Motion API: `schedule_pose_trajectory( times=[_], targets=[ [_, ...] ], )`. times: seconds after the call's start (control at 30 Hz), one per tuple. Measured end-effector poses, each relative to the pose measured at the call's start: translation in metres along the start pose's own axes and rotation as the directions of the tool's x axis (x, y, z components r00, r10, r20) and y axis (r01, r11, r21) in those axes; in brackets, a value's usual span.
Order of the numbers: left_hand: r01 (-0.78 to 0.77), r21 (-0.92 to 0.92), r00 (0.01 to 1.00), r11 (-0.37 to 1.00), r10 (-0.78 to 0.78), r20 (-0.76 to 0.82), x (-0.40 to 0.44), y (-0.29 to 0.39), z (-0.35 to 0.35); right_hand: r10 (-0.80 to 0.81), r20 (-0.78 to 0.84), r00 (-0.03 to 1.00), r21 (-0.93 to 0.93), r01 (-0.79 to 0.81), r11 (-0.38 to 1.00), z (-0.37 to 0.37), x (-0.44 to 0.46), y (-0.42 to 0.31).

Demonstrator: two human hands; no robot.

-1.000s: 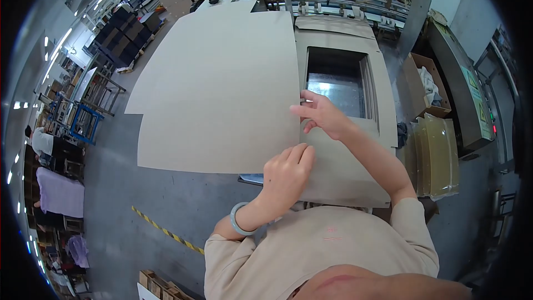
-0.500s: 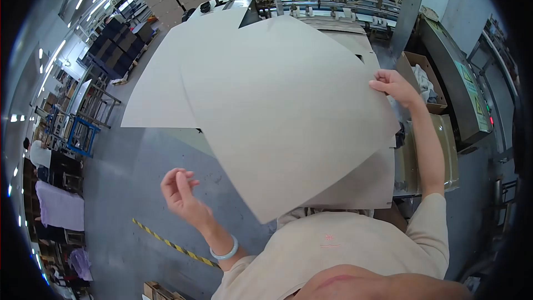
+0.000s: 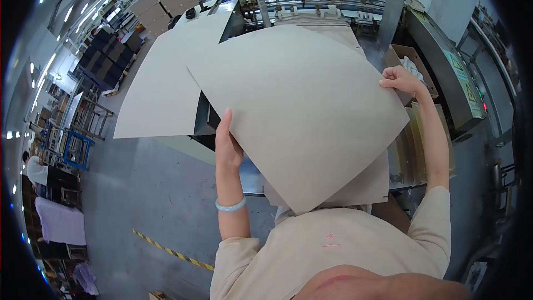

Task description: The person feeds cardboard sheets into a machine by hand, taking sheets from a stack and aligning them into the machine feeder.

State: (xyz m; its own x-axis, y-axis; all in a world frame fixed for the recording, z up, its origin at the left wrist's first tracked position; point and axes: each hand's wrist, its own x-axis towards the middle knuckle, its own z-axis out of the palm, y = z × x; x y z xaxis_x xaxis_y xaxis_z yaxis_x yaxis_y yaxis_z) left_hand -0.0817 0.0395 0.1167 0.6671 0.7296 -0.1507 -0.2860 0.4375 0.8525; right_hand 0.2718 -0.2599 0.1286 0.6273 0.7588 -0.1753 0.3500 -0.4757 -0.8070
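Beige sheet, diagonal (corner toward person)

The top sheet lies between the left hand and the right hand, with another sheet to its left. Behind it stands a machine; to the right, a box holds a rag.

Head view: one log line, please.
right hand: pinches large sheet | left hand: at large sheet's left edge | large sheet: askew over lower sheet
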Motion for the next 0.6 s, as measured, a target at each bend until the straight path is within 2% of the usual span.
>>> schedule_pose_trajectory(
  times=[0.03,0.17,0.33,0.43,0.5,0.57,0.6],
  targets=[
    [0.004,0.003,1.000,1.000,-0.004,0.008,0.003,-0.002,0.001,0.004,-0.008,1.000,0.003,-0.004,1.000,-0.003,-0.001,0.001],
    [-0.036,0.225,0.998,0.974,0.024,0.059,0.017,-0.021,0.001,0.085,-0.136,0.987,-0.024,-0.089,0.996,-0.017,-0.005,0.007],
    [0.098,0.213,0.987,0.972,-0.122,0.104,0.008,-0.049,0.011,0.003,-0.204,0.979,-0.067,-0.017,0.998,-0.046,0.004,0.017],
    [0.124,0.216,0.978,0.969,-0.156,0.138,0.010,-0.068,0.018,0.004,-0.229,0.973,-0.068,-0.020,0.998,-0.064,0.016,0.018],
    [0.143,0.213,0.969,0.967,-0.180,0.169,0.013,-0.081,0.023,-0.118,-0.352,0.929,-0.132,0.075,0.988,-0.073,0.025,0.013],
    [0.180,0.168,0.961,0.969,-0.210,0.181,0.023,-0.097,0.030,-0.150,-0.402,0.903,-0.301,0.025,0.953,-0.086,0.036,0.003],
    [0.182,0.167,0.960,0.969,-0.212,0.183,0.027,-0.104,0.036,-0.148,-0.403,0.903,-0.302,0.022,0.953,-0.082,0.039,-0.003]
  ],
)
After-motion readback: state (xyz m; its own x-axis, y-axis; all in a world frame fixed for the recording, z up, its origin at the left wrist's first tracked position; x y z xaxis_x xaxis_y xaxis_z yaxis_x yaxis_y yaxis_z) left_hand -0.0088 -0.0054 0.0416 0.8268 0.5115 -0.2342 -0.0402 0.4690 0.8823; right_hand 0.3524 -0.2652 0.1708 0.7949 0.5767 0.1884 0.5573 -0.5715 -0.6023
